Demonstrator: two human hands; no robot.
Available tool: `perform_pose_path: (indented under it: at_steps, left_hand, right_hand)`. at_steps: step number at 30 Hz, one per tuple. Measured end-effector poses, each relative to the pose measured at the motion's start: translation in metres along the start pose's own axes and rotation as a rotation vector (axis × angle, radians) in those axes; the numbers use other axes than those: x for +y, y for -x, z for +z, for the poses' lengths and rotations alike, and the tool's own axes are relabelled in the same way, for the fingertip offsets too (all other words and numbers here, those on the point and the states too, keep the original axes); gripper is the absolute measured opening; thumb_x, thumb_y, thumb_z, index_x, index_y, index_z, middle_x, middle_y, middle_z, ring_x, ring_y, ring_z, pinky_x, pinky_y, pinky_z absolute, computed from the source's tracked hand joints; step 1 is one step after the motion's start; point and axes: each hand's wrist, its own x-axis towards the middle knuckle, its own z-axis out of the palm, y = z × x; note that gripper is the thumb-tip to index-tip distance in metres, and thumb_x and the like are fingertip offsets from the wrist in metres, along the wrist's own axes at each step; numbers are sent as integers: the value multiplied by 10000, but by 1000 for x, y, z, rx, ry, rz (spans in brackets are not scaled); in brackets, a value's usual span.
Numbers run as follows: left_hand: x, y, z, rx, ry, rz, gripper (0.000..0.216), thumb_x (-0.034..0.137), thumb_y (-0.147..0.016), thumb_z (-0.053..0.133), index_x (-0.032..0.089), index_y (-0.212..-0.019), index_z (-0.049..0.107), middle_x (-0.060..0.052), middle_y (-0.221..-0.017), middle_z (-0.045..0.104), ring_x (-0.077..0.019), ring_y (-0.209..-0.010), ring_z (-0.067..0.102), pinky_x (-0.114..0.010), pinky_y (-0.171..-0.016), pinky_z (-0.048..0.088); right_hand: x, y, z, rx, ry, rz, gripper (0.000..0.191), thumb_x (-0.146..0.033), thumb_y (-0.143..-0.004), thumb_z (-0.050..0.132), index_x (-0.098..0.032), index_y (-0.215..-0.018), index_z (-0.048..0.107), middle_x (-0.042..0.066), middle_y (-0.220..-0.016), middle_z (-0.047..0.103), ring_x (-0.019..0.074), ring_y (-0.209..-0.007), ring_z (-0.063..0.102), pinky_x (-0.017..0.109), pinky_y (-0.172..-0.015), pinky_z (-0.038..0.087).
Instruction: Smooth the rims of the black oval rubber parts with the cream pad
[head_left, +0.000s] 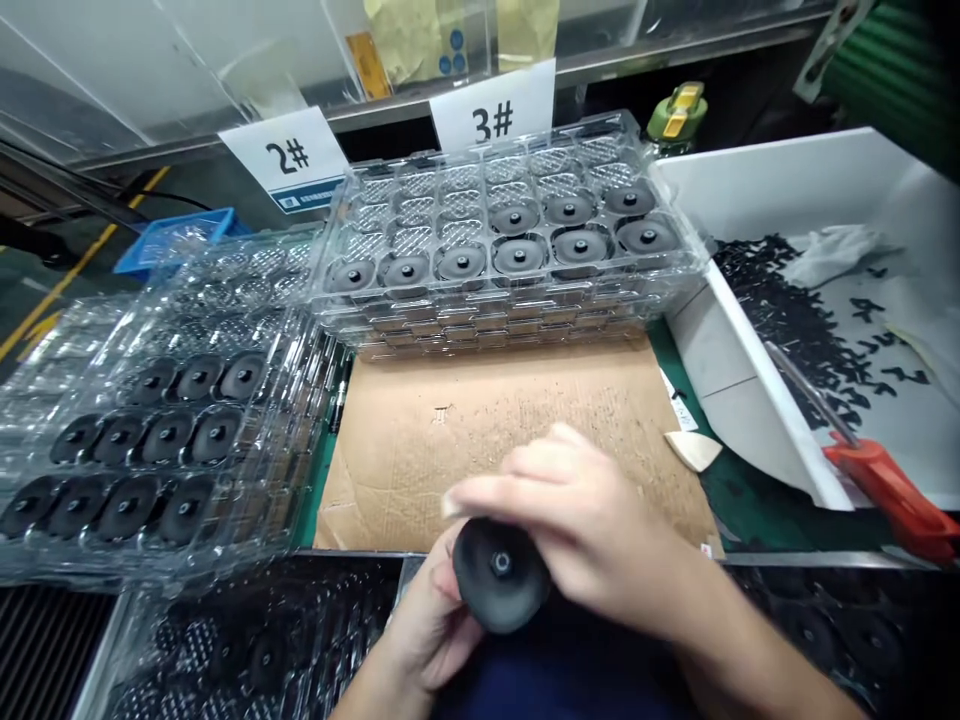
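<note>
A black, round, dished rubber-like part (501, 590) with a small raised hub in its middle is held just off the cardboard's near edge. My left hand (431, 630) grips it from the left side, with the thumb against the rim. Over its top and right edge lies my right hand (577, 510), slightly blurred, fingers curled and closed against the part. The right fingertips partly hide the upper rim, so anything small between them cannot be made out.
Clear plastic trays hold similar black parts: one stack (480, 285) at the back, another (277, 440) at left. Cardboard (420, 430) covers the bench middle. On the right, a white bin (750, 350) contains small black pieces; a red-handled tool (892, 490) leans over its edge.
</note>
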Motion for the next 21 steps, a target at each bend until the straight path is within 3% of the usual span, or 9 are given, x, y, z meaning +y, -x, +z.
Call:
perform_pose_path:
  at_steps: [1,3,5,7,10,12,14,17,21]
  left_hand:
    - [1,0,2,-20,-2,11,379,422,-480,799,169,-746,705,7,-799,686,-107,-737,608,-167,-703,494]
    - [2,-1,5,-60,-17,49,355,391,-498,800,185,-772,710,23,-800,678,-95,-718,602,-155,-689,490]
    - [3,-2,7,-93,-42,82,369,341,-527,800,203,-857,708,36,-790,670,-94,-742,606,-146,-716,480]
    - [4,-1,6,-137,-36,78,446,349,-544,791,211,-955,688,26,-801,677,-116,-783,625,-164,-748,479]
    - [8,2,1,-228,34,11,594,437,-517,779,207,-1050,650,-47,-951,694,-207,-860,651,-262,-795,494]
    - [11,3,-4,-237,84,-5,629,450,-522,769,211,-1087,630,-80,-1038,676,-251,-903,647,-309,-809,497]
    - [13,3,-10,-205,128,11,591,448,-561,742,213,-1091,629,-82,-1069,668,-260,-941,638,-314,-821,499]
    - [13,0,-17,-153,194,31,513,443,-628,692,237,-1094,629,-63,-1127,650,-259,-1011,613,-314,-876,482]
    - [13,-4,-20,-113,223,31,491,441,-660,666,251,-1110,616,-61,-1164,629,-268,-1077,573,-330,-921,459]
  right_hand:
    - [-1,0,0,43,70,51,315,-106,-884,377,-212,-1085,595,9,-776,574,147,-694,456,311,-654,254]
    - [-2,0,2,101,174,13,280,-147,-897,386,-195,-1054,613,18,-719,563,156,-652,434,316,-619,237]
    - [2,-1,7,82,111,-105,258,-181,-895,423,-217,-1069,610,7,-719,576,153,-650,454,315,-628,262]
    - [13,-1,11,93,-47,-95,278,-164,-897,429,-248,-1106,592,-2,-821,621,148,-729,517,310,-687,321]
    - [40,10,12,331,-170,214,290,-153,-915,414,-262,-1126,580,15,-1040,619,160,-918,550,302,-765,395]
    - [57,26,17,408,-135,411,263,-201,-917,442,-266,-1130,581,28,-1079,606,176,-936,555,298,-737,431]
    - [70,45,30,323,-46,472,270,-228,-920,441,-262,-1151,574,40,-1036,622,182,-883,571,315,-721,445]
    - [80,70,54,142,22,412,282,-205,-912,428,-264,-1132,594,28,-906,657,174,-776,588,349,-727,451]
    - [71,69,52,122,35,439,270,-202,-899,446,-244,-1112,607,33,-879,660,178,-750,586,345,-708,457]
